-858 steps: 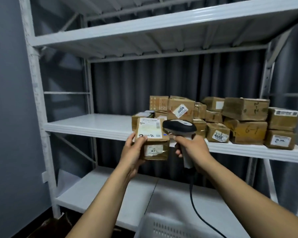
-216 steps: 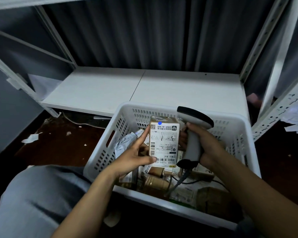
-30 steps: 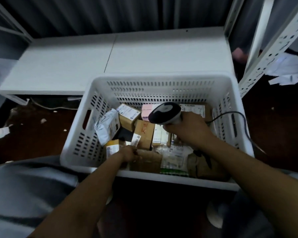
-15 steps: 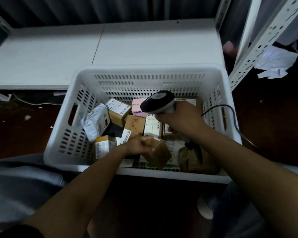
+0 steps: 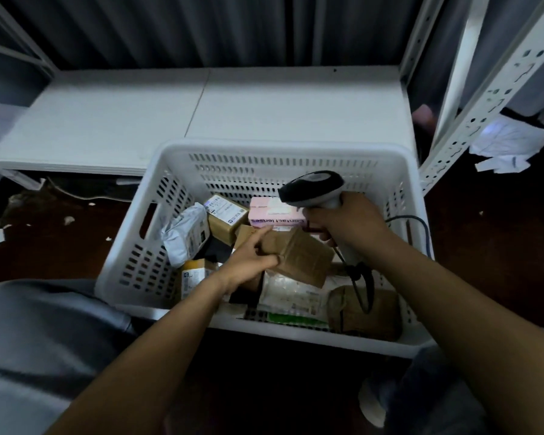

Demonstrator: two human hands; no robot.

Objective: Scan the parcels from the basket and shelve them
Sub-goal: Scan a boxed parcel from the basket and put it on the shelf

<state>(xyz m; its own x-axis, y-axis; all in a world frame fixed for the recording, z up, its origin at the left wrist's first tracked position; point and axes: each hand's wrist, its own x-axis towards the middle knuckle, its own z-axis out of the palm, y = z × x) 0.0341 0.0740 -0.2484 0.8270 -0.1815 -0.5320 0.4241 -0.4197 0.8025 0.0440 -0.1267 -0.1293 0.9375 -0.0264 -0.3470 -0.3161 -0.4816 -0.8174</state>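
A brown cardboard parcel (image 5: 299, 257) is being lifted out of the white basket (image 5: 283, 149) at the centre of the frame; it is gripped at its left end by the left hand (image 5: 252, 259), whose grip is closed around it, tilted, just above the other parcels. The scanner (image 5: 314, 189) is held in the closed grip of the right hand (image 5: 347, 221), its head pointing toward the left of the frame, above a pink box (image 5: 274, 215). The step in hand is judged to be the pick before scanning; no label is seen on the faces shown, so the parcel would probably have to be turned until a barcode faces the scanner. Behind the basket, in the upper half, a bare white shelf (image 5: 201, 114) is seen, with dark corrugated wall behind, and scraps of paper on the dark floor (image 5: 60, 240).
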